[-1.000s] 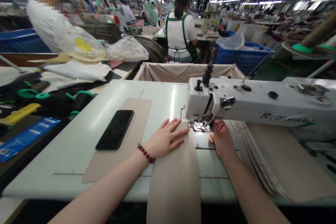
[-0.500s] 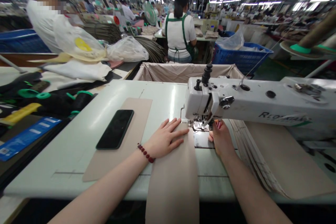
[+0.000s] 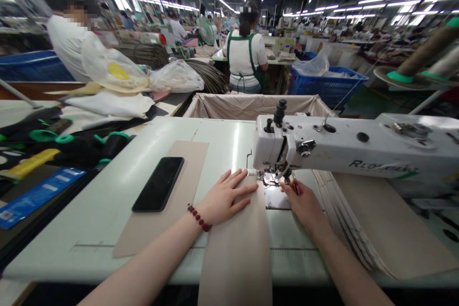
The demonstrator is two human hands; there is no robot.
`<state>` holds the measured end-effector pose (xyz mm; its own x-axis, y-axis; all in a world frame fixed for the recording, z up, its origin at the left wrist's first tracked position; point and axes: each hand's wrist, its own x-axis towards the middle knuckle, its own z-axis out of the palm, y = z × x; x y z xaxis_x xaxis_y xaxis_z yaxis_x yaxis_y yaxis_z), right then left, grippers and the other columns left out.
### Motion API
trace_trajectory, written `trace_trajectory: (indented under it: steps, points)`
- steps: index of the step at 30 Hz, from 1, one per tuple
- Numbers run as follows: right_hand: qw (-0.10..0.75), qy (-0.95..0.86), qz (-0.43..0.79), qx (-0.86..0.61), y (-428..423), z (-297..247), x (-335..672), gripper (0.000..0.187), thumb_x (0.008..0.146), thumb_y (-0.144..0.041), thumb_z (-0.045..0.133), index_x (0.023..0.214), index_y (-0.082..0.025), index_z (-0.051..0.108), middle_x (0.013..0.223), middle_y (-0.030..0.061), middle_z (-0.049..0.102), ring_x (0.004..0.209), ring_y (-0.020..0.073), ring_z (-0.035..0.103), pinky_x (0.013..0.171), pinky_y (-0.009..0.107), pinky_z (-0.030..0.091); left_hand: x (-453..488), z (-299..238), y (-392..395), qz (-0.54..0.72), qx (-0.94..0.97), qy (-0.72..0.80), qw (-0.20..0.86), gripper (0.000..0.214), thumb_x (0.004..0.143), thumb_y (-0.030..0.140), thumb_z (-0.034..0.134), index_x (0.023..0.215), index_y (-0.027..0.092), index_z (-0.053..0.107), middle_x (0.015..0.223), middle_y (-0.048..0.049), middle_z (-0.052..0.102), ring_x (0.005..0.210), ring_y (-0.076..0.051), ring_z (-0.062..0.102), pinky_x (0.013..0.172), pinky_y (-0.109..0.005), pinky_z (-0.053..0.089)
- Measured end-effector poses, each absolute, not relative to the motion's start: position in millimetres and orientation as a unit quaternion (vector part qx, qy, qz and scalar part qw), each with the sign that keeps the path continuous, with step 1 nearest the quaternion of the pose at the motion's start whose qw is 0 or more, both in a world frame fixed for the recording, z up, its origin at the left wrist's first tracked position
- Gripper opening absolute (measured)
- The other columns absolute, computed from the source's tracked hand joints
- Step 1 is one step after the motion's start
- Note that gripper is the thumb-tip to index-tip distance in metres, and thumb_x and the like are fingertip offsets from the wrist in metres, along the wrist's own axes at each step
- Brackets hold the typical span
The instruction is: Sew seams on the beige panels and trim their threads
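Observation:
My left hand (image 3: 225, 198) lies flat with fingers spread on a long beige panel (image 3: 236, 258), whose far end reaches the needle area. A beaded bracelet is on that wrist. The panel hangs over the table's near edge. Right of the presser foot (image 3: 272, 179), my right hand (image 3: 304, 205) is closed, fingertips touching or very near the foot. Something thin and dark red shows between its fingers, too hidden to name. The white sewing machine head (image 3: 272, 143) stands just beyond both hands.
A black phone (image 3: 158, 184) rests on another beige panel (image 3: 195, 153) at left. Stacked beige panels (image 3: 380, 220) lie right, under the machine arm. Thread spools (image 3: 114, 141) and a blue package (image 3: 39, 196) sit far left. Behind the table is a cloth-lined bin (image 3: 229, 105); people work beyond.
My right hand has shifted slightly left, its fingers now at the presser foot. The left hand and panel hold their place. The whole view has tilted up a little.

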<state>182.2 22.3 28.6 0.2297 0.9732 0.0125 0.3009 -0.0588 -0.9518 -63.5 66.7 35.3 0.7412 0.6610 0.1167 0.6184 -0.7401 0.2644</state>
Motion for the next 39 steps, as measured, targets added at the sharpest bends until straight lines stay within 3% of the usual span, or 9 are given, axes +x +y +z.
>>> trace_trajectory:
  steps: [3, 6, 9, 14, 39]
  points:
    - [0.367, -0.629, 0.325, -0.604, 3, 33, 177, 0.023, 0.082, -0.036, 0.062, 0.101, -0.027, 0.070, 0.086, 0.0015, 0.070, 0.080, 0.0202, 0.062, 0.071, 0.029, 0.045, -63, 34, 68, 0.111, 0.926, 0.345, 0.109, 0.043, 0.098, 0.042, 0.042, 0.140, 0.039, 0.043, 0.157, -0.0009, 0.022, 0.142, -0.028, 0.024, 0.116, -0.051, 0.017]
    - [0.210, -0.751, 0.213, -0.589, -4, 30, 170, 0.049, 0.083, -0.018, 0.057, 0.128, -0.037, 0.056, 0.100, -0.0006, 0.070, 0.090, 0.0202, 0.064, 0.074, 0.029, 0.044, -64, 33, 68, 0.127, 0.922, 0.349, 0.108, 0.041, 0.097, 0.040, 0.043, 0.138, 0.038, 0.046, 0.157, -0.0009, 0.022, 0.143, -0.028, 0.022, 0.116, -0.050, 0.017]
    - [0.139, -0.780, 0.138, -0.594, -2, 24, 168, 0.053, 0.085, -0.017, 0.056, 0.133, -0.037, 0.050, 0.103, -0.0010, 0.070, 0.092, 0.0191, 0.064, 0.072, 0.027, 0.044, -65, 33, 67, 0.138, 0.920, 0.353, 0.102, 0.040, 0.097, 0.037, 0.045, 0.137, 0.036, 0.049, 0.154, -0.0023, 0.029, 0.142, -0.027, 0.025, 0.116, -0.048, 0.017]
    - [0.101, -0.787, 0.084, -0.603, 1, 19, 168, 0.058, 0.088, -0.020, 0.055, 0.141, -0.038, 0.039, 0.091, -0.0024, 0.069, 0.084, 0.0182, 0.065, 0.063, 0.026, 0.042, -66, 33, 64, 0.147, 0.907, 0.384, 0.090, 0.038, 0.097, 0.036, 0.045, 0.134, 0.035, 0.051, 0.143, -0.0044, 0.045, 0.133, -0.025, 0.038, 0.113, -0.050, 0.019]
    - [0.094, -0.790, 0.063, -0.602, -1, 15, 168, 0.061, 0.087, -0.017, 0.051, 0.143, -0.039, 0.037, 0.086, -0.0018, 0.067, 0.075, 0.0177, 0.064, 0.057, 0.027, 0.041, -69, 32, 65, 0.135, 0.894, 0.408, 0.122, 0.040, 0.096, 0.036, 0.046, 0.136, 0.037, 0.049, 0.145, -0.0042, 0.043, 0.135, -0.027, 0.035, 0.114, -0.056, 0.010]
